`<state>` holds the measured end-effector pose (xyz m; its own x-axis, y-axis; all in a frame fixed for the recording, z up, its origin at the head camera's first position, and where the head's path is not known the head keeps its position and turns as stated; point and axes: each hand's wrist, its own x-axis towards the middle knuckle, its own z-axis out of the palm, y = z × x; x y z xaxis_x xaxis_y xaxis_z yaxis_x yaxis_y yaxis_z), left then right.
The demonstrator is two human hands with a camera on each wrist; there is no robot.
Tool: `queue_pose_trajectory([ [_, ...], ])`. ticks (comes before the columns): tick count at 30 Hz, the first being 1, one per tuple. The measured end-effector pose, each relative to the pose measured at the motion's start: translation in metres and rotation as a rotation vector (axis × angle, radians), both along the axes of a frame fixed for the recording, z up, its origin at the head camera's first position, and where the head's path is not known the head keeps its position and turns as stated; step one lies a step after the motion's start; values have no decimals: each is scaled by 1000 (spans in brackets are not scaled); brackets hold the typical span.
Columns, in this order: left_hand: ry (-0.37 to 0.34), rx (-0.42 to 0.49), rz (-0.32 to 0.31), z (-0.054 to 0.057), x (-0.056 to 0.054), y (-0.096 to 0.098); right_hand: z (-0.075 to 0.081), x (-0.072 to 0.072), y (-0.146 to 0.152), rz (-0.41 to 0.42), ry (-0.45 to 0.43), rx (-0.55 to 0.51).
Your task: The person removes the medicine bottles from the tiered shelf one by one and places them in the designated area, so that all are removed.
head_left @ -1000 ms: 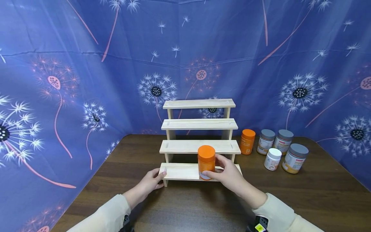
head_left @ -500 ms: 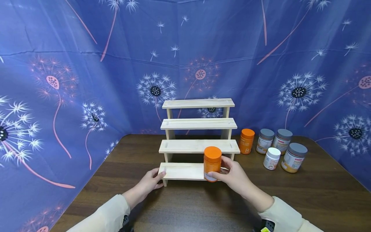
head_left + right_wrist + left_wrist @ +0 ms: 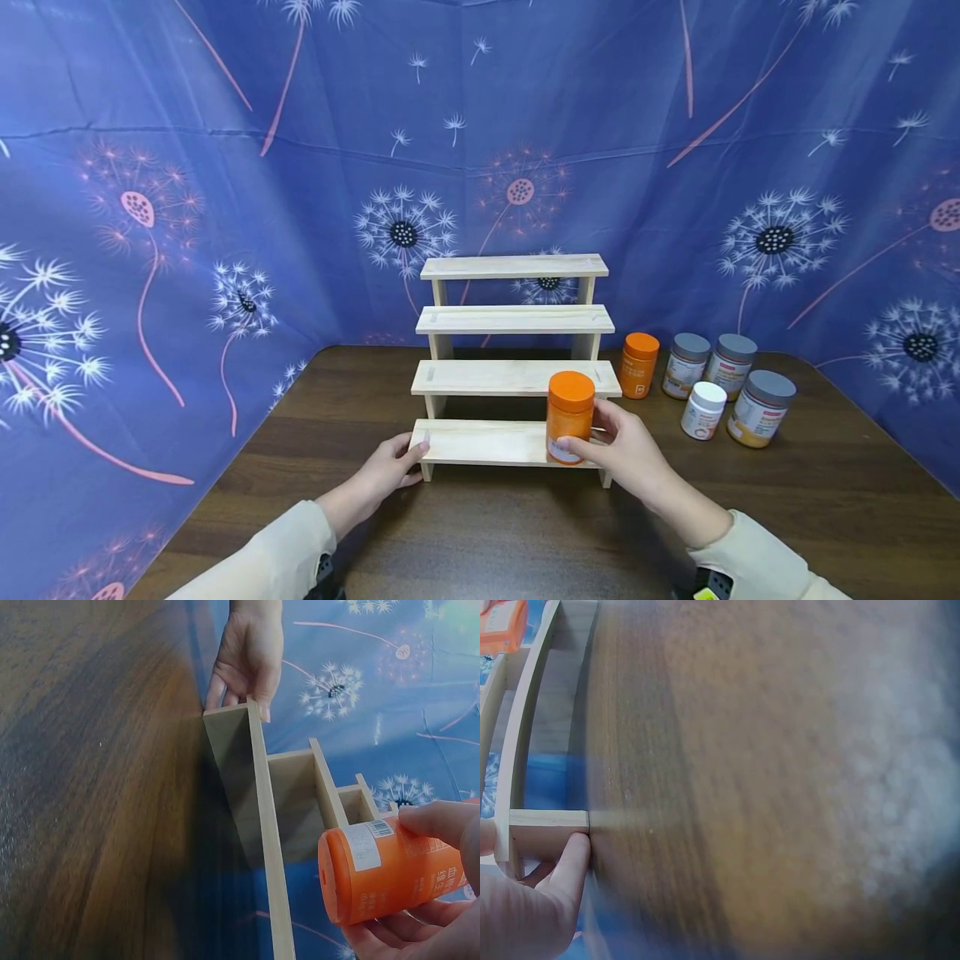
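A pale wooden four-step display shelf [image 3: 480,439] stands on the table. At the left end of its lowest step, my left hand [image 3: 384,471] grips the board, thumb on top and fingers at the side support. My right hand [image 3: 633,457] holds an orange screw-lid jar [image 3: 570,412] upright, thumb in front and fingers behind, over the right part of the lowest step. In the right wrist view the jar's [image 3: 382,870] base shows with a white barcode label beside it. The left wrist view shows a finger of the left hand [image 3: 540,915] against the support.
Right of the shelf stand another orange jar [image 3: 639,367], a small white jar [image 3: 703,412] and several grey-lidded jars [image 3: 761,410]. The dark wood table [image 3: 480,542] reaches back to a blue dandelion-print cloth [image 3: 480,125].
My right hand has carried the orange jar rightward along the lowest step, from past its middle toward its right end. The left hand stays at the left end.
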<state>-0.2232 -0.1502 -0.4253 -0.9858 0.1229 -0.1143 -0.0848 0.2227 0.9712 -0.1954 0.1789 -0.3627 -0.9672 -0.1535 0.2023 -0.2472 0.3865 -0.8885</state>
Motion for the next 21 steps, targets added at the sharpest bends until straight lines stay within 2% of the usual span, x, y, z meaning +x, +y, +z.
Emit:
queue_pose_trajectory([
  [5, 1, 3, 4, -1, 0, 0, 0, 1, 5, -47, 8, 15],
  [12, -7, -2, 5, -1, 0, 1, 0, 4, 15, -69, 54, -1],
  [21, -4, 2, 0, 0, 1, 1, 0, 4, 32, -119, 78, 58],
])
